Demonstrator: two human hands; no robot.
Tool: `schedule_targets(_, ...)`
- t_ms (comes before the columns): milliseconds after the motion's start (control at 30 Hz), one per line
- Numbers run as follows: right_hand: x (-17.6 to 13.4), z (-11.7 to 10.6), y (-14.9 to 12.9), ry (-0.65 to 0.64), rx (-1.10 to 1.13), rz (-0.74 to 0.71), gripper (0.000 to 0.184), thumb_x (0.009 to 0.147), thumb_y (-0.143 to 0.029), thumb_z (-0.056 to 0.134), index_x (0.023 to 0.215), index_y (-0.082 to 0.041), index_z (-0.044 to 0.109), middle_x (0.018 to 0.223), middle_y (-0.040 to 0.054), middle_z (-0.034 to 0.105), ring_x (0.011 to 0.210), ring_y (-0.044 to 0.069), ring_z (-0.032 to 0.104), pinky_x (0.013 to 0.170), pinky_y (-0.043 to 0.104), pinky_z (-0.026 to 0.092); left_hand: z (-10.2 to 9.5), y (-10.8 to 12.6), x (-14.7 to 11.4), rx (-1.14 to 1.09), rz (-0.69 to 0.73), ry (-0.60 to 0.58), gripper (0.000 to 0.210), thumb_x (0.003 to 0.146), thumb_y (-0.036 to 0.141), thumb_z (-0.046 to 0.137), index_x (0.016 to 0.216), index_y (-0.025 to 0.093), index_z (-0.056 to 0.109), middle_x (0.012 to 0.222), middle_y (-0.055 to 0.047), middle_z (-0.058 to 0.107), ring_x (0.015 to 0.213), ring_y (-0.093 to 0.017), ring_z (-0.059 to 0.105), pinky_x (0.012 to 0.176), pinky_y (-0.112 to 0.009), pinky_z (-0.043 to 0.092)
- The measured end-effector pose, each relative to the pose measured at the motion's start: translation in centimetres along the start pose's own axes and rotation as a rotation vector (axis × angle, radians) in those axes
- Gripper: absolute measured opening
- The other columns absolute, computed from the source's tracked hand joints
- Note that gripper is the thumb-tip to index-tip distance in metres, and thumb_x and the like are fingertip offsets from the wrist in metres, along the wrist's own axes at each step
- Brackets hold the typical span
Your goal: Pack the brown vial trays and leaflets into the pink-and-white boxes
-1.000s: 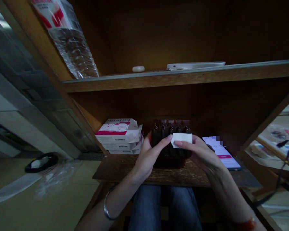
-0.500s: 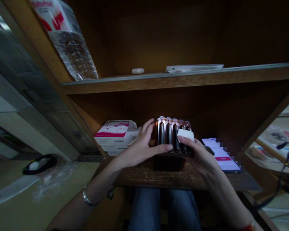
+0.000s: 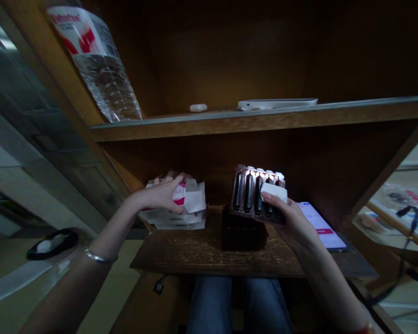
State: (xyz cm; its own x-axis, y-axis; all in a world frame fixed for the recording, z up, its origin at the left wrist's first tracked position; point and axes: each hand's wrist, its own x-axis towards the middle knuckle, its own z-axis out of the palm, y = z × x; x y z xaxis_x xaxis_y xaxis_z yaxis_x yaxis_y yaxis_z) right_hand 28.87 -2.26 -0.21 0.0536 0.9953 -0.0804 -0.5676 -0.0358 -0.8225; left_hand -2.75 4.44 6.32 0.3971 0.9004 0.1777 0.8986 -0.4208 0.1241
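My right hand (image 3: 287, 215) holds a plastic tray of oral-liquid vials (image 3: 249, 190), dark liquid inside and pale caps on top. A small white piece (image 3: 274, 191), perhaps folded paper or a card, is pinched under the thumb against the tray's front. Over at the left, my left hand (image 3: 163, 192) wraps across the top of a white and pink carton (image 3: 193, 197), thumb at the front and fingers over the top. The carton's flap end stands open toward the right. Another dark stack of vial trays (image 3: 244, 234) lies on the board below the held tray.
A lit phone (image 3: 322, 227) lies right of my right hand. On the upper shelf (image 3: 209, 129) are a clear water bottle (image 3: 107, 83), a small white case (image 3: 198, 108) and a flat white device (image 3: 278, 103). A cable with a plug (image 3: 158, 285) hangs below the board's left edge.
My left hand has left the vial tray and moved left onto the carton. My right hand keeps the tray, which has shifted slightly right and tilted.
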Motion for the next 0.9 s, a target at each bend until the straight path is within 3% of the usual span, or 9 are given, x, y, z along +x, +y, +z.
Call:
schedule_targets(67, 0.1, 0.0, 0.1, 0.007, -0.021, -0.027, 0.041, 0.058, -0.032, 0.091, 0.091, -0.016, 0.075, 0.089, 0.0052, 0.079, 0.078, 0.021, 0.074, 0.073, 0.031, 0.059, 0.2, 2.3, -0.5, 0.143, 0.013, -0.024, 0.088, 0.051, 0.045, 0.081, 0.133, 0.023, 0.056, 0.126, -0.017, 0.056, 0.124, -0.044, 0.046, 0.106, -0.060, 0.030)
schedule_targets(167, 0.1, 0.2, 0.1, 0.065, -0.103, -0.131, 0.045, 0.057, -0.036, 0.091, 0.094, -0.017, 0.073, 0.093, 0.0059, 0.079, 0.084, 0.023, 0.073, 0.077, 0.032, 0.059, 0.6, 6.3, -1.4, 0.253, 0.087, 0.087, 0.098, 0.055, 0.042, 0.080, 0.144, 0.020, 0.045, 0.134, -0.020, 0.046, 0.130, -0.046, 0.039, 0.111, -0.063, 0.021)
schedule_targets(367, -1.5, 2.1, -0.1, 0.203, -0.334, -0.490, 0.046, 0.061, -0.039, 0.089, 0.096, -0.021, 0.066, 0.096, 0.0069, 0.075, 0.086, 0.025, 0.070, 0.073, 0.036, 0.058, 1.9, 12.1, -2.1, 0.224, 0.131, 0.290, 0.105, 0.062, 0.040, 0.080, 0.152, 0.020, 0.029, 0.144, -0.022, 0.033, 0.137, -0.045, 0.031, 0.113, -0.063, 0.019)
schedule_targets(467, -2.4, 2.6, -0.1, 0.229, -0.418, -0.608, 0.044, 0.062, -0.037, 0.088, 0.095, -0.022, 0.063, 0.098, 0.0066, 0.072, 0.088, 0.025, 0.068, 0.077, 0.038, 0.057, 2.4, 13.2, -1.9, 0.204, 0.137, 0.392, 0.107, 0.064, 0.041, 0.079, 0.154, 0.022, 0.023, 0.145, -0.021, 0.029, 0.137, -0.046, 0.031, 0.113, -0.064, 0.017)
schedule_targets(600, -2.9, 2.1, -0.1, 0.201, -0.525, -0.654, 0.046, 0.062, -0.038, 0.088, 0.096, -0.023, 0.061, 0.097, 0.0055, 0.071, 0.086, 0.024, 0.067, 0.077, 0.036, 0.056, 2.5, 13.7, -1.6, 0.204, 0.144, 0.451, 0.105, 0.066, 0.036, 0.079, 0.154, 0.019, 0.024, 0.144, -0.022, 0.027, 0.137, -0.047, 0.029, 0.112, -0.064, 0.018)
schedule_targets(767, -3.0, 1.6, -0.7, 0.120, -0.584, -0.603, 0.049, 0.059, -0.038, 0.089, 0.098, -0.023, 0.063, 0.097, 0.0063, 0.072, 0.087, 0.025, 0.067, 0.077, 0.035, 0.055, 2.7, 14.0, -1.7, 0.198, 0.237, 0.453, 0.095, 0.072, 0.024, 0.072, 0.154, 0.023, 0.024, 0.143, -0.018, 0.028, 0.139, -0.041, 0.028, 0.116, -0.060, 0.017)
schedule_targets(900, -2.6, 1.3, -1.5, 0.087, -0.519, -0.457, 0.051, 0.057, -0.041, 0.090, 0.098, -0.022, 0.066, 0.094, 0.0060, 0.075, 0.084, 0.025, 0.069, 0.071, 0.034, 0.056, 2.7, 14.1, -2.0, 0.182, 0.266, 0.492, 0.092, 0.074, 0.034, 0.072, 0.153, 0.025, 0.026, 0.142, -0.017, 0.031, 0.138, -0.040, 0.029, 0.116, -0.060, 0.017)
